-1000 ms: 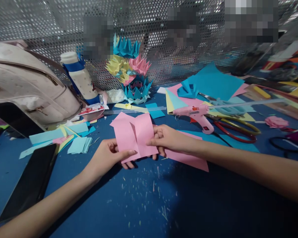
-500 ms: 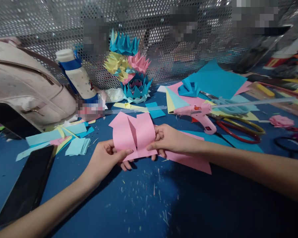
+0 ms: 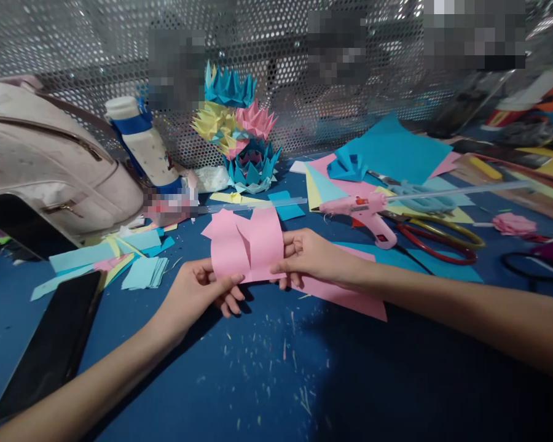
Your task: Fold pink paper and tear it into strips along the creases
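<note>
A sheet of pink paper, slit partway down its middle and curling at the top, is held just above the blue table. My left hand pinches its lower left edge, thumb on top and fingers underneath. On the other side, my right hand grips the right edge between thumb and fingers. Beneath the right wrist lies another pink sheet. Beyond that hand rests a pink glue gun with a long clear stick in it.
Scissors with red and yellow handles lie at right. Folded paper flowers stand at the back beside a bottle. A black phone and cut blue squares are at left, near a pale backpack.
The pink paper curls more, its two top flaps bending over, and its lower edge is slightly higher. Both hands keep their hold; the right has shifted slightly left.
</note>
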`<state>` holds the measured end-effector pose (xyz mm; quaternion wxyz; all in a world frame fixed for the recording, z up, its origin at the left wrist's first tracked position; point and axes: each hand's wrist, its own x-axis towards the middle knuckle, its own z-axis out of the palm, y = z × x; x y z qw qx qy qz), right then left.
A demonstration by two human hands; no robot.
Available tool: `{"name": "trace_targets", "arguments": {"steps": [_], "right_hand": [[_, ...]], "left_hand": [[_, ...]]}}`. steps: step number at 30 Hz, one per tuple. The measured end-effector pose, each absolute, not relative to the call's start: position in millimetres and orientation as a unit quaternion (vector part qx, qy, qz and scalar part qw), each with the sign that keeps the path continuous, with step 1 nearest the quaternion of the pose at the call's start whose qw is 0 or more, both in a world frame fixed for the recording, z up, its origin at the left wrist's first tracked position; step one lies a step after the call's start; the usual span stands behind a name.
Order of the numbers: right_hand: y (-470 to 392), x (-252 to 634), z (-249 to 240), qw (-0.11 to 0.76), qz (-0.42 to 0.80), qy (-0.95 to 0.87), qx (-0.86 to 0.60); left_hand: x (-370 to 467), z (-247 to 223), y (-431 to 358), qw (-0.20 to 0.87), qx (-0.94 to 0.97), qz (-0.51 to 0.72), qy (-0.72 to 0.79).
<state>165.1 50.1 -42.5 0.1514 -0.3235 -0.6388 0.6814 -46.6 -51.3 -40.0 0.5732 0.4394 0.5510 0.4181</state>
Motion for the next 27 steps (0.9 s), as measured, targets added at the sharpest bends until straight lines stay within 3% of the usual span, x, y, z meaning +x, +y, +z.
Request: {"name": "trace_targets", "arguments": {"steps": [9, 15, 27], "right_hand": [[55.8, 167.7, -45.6, 0.174, 0.674, -0.637, -0.332], [54.9, 168.8, -44.0, 0.150, 0.686, -0.643, -0.306], [45.6, 170.0, -45.1, 0.102, 0.597, -0.760, -0.236]], "left_hand": [[-49.7, -39.0, -51.2, 0.588, 0.415, 0.432, 0.543], [-49.1, -38.9, -49.5, 0.600, 0.447, 0.400, 0.530], [-42.0, -42.5, -57.2, 0.564, 0.582, 0.328, 0.484]]}}
